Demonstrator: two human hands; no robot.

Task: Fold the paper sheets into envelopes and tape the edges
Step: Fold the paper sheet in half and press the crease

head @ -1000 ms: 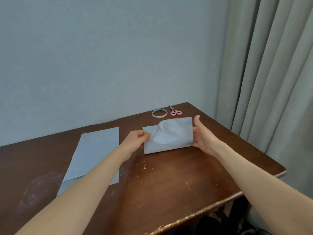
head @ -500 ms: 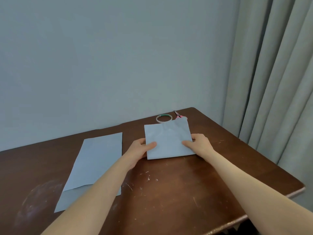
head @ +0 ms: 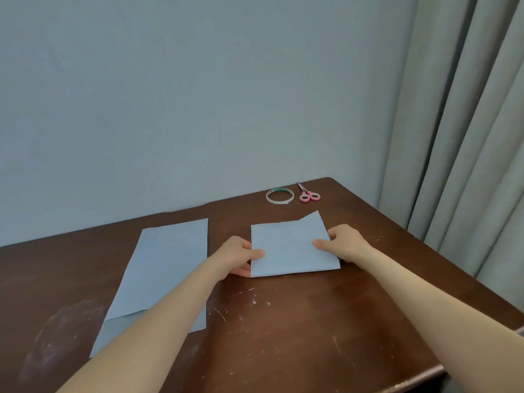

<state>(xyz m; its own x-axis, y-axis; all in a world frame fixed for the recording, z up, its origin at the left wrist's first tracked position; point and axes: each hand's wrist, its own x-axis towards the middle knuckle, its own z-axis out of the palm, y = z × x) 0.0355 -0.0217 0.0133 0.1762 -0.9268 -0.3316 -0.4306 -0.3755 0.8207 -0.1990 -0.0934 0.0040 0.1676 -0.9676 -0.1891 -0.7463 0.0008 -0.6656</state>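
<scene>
Bare table (head: 297, 336) near the front edge; tape roll (head: 280, 196), scissors (head: 309, 194) far back.

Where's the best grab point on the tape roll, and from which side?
Probably the tape roll by its near rim, one finger inside the hole and the thumb outside, coming from above and from the person's side. It lies flat as a thin open ring, so its sides offer little to pinch. The scissors lie close on its right; the right hand is nearer.
</scene>
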